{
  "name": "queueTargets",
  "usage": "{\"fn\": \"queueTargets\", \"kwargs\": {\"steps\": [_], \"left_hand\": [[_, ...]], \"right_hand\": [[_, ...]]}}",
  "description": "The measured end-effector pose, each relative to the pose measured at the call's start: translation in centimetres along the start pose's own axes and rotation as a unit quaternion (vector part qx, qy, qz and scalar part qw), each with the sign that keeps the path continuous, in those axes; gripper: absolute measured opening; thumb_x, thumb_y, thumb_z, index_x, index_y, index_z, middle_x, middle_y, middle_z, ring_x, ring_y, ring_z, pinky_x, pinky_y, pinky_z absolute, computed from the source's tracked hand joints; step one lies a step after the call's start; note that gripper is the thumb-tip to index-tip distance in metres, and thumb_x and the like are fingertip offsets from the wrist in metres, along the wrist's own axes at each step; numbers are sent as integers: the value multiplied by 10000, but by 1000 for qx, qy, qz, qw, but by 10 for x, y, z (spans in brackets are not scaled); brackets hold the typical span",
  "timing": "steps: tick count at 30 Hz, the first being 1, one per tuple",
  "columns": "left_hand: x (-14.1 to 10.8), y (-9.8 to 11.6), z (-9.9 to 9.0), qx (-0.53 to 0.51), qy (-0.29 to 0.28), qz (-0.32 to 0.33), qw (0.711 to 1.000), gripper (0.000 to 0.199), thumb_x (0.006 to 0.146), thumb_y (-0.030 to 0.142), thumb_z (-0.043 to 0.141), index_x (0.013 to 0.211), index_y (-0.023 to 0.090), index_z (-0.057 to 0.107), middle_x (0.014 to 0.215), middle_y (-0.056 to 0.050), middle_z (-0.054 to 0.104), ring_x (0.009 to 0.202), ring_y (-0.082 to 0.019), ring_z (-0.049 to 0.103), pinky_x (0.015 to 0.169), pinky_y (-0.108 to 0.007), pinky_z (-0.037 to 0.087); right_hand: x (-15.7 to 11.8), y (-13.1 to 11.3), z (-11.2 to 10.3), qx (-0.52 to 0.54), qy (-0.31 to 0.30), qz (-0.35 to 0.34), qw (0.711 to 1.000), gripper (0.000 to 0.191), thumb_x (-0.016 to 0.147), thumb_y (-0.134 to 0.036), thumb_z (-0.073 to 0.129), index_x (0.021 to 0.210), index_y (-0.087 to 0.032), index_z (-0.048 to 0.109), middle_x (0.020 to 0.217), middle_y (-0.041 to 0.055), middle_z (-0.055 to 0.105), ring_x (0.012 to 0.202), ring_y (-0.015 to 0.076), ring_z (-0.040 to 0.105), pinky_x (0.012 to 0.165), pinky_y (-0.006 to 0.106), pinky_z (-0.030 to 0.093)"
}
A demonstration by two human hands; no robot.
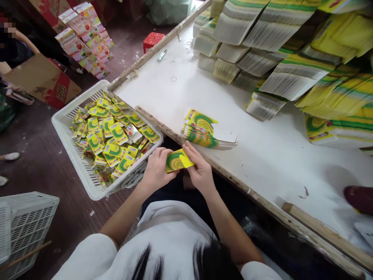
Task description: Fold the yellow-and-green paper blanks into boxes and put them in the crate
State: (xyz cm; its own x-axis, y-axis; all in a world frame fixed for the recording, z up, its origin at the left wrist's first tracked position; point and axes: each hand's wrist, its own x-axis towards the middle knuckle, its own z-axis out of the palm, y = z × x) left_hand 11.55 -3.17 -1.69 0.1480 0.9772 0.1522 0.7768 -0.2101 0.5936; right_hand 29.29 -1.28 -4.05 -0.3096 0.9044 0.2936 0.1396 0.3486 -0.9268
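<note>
Between my two hands is one small yellow-and-green carton (175, 161), held just off the table's front edge. My left hand (157, 169) grips its left end, fingers wrapped round it. At the other end, my right hand (201, 169) pinches it beside a bright yellow flap. Just beyond, a fanned stack of flat yellow-green cartons (201, 130) lies on the white table (163, 93). To my left a white plastic basket (96, 193) is heaped with folded small cartons (112, 134) of the same print.
Tall bundles of flat cartons (262, 35) are piled on the table's right side. A small cutter (162, 55) lies near the far edge, by a red stool (153, 41). Grey crates (35, 225) stand lower left. Another person (17, 42) is beside a cardboard box (43, 79) at upper left.
</note>
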Motion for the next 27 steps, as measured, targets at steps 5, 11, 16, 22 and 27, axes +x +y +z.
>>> {"fn": "queueTargets", "kwargs": {"steps": [5, 11, 16, 22, 27], "left_hand": [[-2, -8, -18, -12, 16, 17, 1000, 510, 734, 257, 778, 1190, 205, 557, 1122, -85, 670, 1067, -265, 634, 938, -418, 520], [-1, -3, -30, -60, 8, 42, 997, 559, 699, 342, 836, 1191, 221, 600, 1108, -61, 705, 1028, -239, 672, 905, -364, 537], [1, 3, -26, -18, 57, 37, 997, 524, 750, 369, 798, 1205, 221, 586, 1137, -77, 691, 1065, -249, 658, 939, -386, 526], [-8, -61, -78, 128, 308, -129, 934, 787, 666, 450, 855, 1318, 156, 526, 1278, -149, 605, 1204, -378, 559, 1054, -560, 412], [-13, -90, -93, 159, 330, -154, 918, 879, 717, 472, 817, 1427, 128, 432, 1436, -194, 488, 1347, -419, 438, 1144, -602, 300]], "right_hand": [[1, 2, -8, -59, -92, -16, 994, 521, 951, -240, 593, 1460, -316, 512, 1662, 77, 266, 1476, 283, 387, 1135, 432, 454], [15, -12, -30, -55, -144, -45, 987, 258, 921, -266, 647, 1156, -220, 744, 1472, 165, 544, 1372, 282, 530, 1091, 417, 484], [17, -19, -11, -10, -33, 1, 999, 497, 900, -292, 668, 1380, -223, 560, 1474, 159, 537, 1385, 281, 513, 1137, 460, 437], [39, -8, -32, -115, 88, -20, 989, 580, 888, -405, 689, 1408, -230, 502, 1386, 129, 616, 1242, 277, 618, 1054, 450, 503], [70, 20, -65, -358, 138, 82, 920, 389, 904, -274, 615, 1273, -154, 601, 1172, 163, 712, 1104, 339, 620, 994, 527, 457]]}}
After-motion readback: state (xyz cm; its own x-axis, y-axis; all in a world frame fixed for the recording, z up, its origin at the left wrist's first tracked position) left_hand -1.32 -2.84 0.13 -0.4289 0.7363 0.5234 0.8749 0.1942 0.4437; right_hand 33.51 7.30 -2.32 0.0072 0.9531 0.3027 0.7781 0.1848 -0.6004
